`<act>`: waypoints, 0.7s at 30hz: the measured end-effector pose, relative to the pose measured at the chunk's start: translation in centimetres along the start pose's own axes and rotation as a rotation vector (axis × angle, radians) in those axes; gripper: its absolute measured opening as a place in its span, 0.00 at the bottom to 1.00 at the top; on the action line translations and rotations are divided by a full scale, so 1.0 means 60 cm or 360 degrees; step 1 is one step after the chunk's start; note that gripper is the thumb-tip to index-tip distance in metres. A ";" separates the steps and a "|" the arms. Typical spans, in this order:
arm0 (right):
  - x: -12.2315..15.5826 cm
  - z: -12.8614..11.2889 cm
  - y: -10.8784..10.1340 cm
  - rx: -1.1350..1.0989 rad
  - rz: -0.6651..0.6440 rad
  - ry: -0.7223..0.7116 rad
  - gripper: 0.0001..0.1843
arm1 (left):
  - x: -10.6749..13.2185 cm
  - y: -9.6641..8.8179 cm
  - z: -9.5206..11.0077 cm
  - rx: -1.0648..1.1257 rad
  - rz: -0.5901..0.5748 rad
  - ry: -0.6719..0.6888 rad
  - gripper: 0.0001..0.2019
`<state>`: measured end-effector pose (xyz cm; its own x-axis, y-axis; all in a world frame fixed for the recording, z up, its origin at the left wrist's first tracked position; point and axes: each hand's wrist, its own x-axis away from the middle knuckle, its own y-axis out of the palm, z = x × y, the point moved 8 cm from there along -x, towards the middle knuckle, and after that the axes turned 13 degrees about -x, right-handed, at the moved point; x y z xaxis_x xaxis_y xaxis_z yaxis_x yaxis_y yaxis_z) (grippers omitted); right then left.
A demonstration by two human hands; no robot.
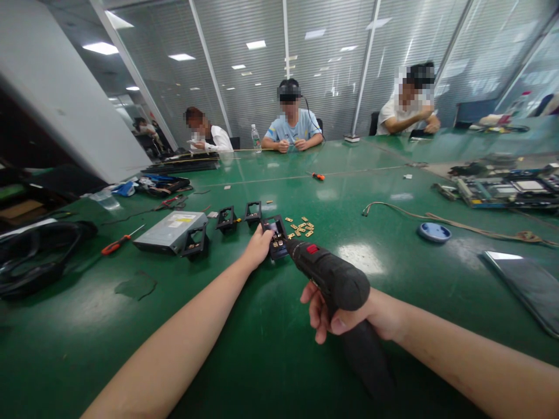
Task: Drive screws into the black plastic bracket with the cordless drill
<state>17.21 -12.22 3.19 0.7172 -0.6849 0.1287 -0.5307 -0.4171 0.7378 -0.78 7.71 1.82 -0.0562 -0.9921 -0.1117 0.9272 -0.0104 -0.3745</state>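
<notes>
My right hand (336,311) is wrapped round the grip of a black cordless drill (334,270) with a red switch on top. The drill's tip points at a small black plastic housing (278,249); whether it touches cannot be made out. Fingers of my left hand (258,245) hold this housing by its left side on the table. Small brass-coloured pieces show inside it. Just beyond lies a loose group of flat brass plates (301,226). Similar black frames (226,219) stand to the left of my left hand.
On the green table (244,361) lie a silver disc drive (172,230), an orange screwdriver (116,244), a headset (39,256), a blue lid (434,232), a phone (524,288), cables and circuit boards (515,191). Three people sit along the far side.
</notes>
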 end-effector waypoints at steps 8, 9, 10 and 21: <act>0.004 -0.009 0.013 0.0062 -0.0019 0.0028 0.33 | -0.001 0.000 -0.003 0.0007 -0.0006 -0.0035 0.17; 0.005 -0.010 0.015 0.0067 -0.0020 0.0031 0.33 | 0.000 0.000 -0.001 -0.0001 0.0000 -0.0039 0.16; 0.006 -0.011 0.016 0.0071 -0.0021 0.0029 0.33 | 0.001 -0.001 0.002 -0.0009 0.0003 -0.0040 0.16; 0.003 -0.009 0.012 0.0055 -0.0028 0.0043 0.33 | -0.004 0.001 -0.002 0.0012 0.0005 -0.0022 0.16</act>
<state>17.19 -12.33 4.08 0.7380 -0.6613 0.1342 -0.5330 -0.4493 0.7170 -0.73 7.93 1.72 -0.0480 -0.9938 -0.1002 0.9301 -0.0079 -0.3672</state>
